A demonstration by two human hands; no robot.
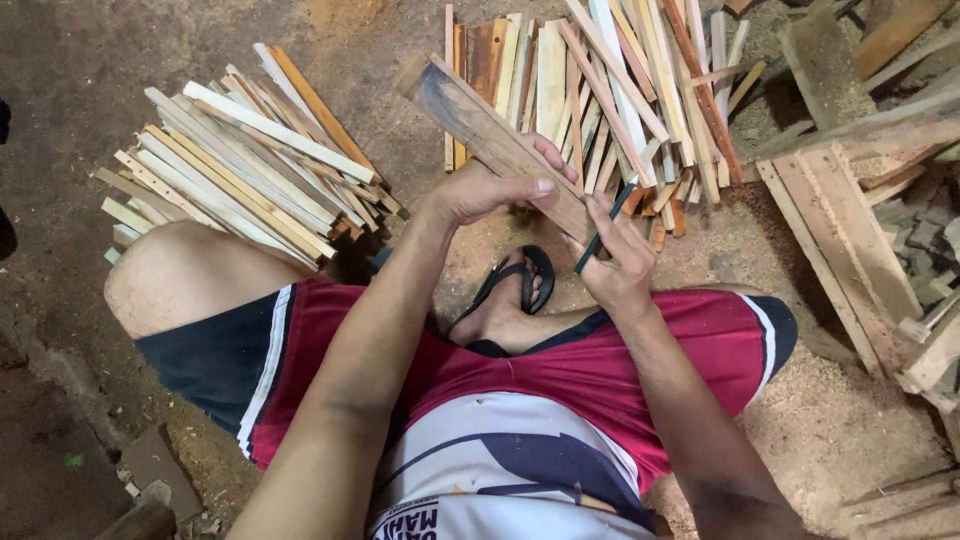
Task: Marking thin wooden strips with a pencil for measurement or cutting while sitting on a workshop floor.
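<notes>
Hands (500,185) on plank (490,135), slat piles (240,165) around.

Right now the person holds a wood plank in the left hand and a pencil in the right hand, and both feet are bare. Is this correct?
Not quite. The left hand does hold the wood plank, and the right hand holds the dark green pencil. But the one foot in view is not bare: it wears a black sandal, as the head view shows. The other foot is hidden.

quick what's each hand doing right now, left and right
Left hand: closed around the wooden slat, holding it up.
Right hand: closed on a dark green pencil, its tip at the slat.
</notes>
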